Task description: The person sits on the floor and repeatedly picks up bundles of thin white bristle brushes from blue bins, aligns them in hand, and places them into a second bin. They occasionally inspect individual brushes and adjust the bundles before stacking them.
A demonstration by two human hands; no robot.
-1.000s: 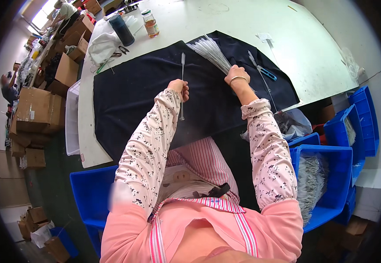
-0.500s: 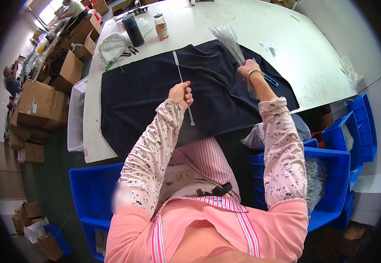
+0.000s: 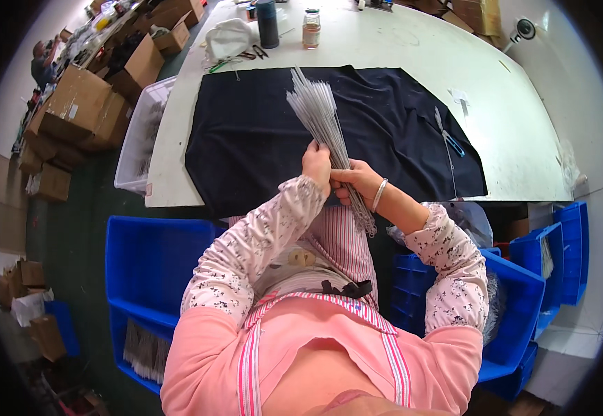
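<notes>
A fanned bundle of thin wire cleaning brushes [image 3: 322,111] stands slanted over the dark cloth [image 3: 246,132], pale bristle ends up and wire loops toward my lap. My right hand [image 3: 360,182] is wrapped round the lower wires. Just above and to its left, my left hand [image 3: 317,164] closes on the bundle's left side, its fingers partly hidden; whether it also has a separate brush in it cannot be made out. On the cloth's right part lie a single thin brush [image 3: 452,166] and a blue-handled cutter [image 3: 456,145].
Beyond the cloth, a dark bottle [image 3: 267,24], a glass jar [image 3: 311,29] and a white cloth bag [image 3: 229,40] stand on the white table [image 3: 523,132]. Blue bins [image 3: 156,260] flank me, some holding brushes. Cardboard boxes [image 3: 83,107] line the left, where another person [image 3: 41,66] is.
My left hand, which held a single brush apart on the left, has come to the bundle. My right hand has brought the bundle in toward the middle. The view has shifted.
</notes>
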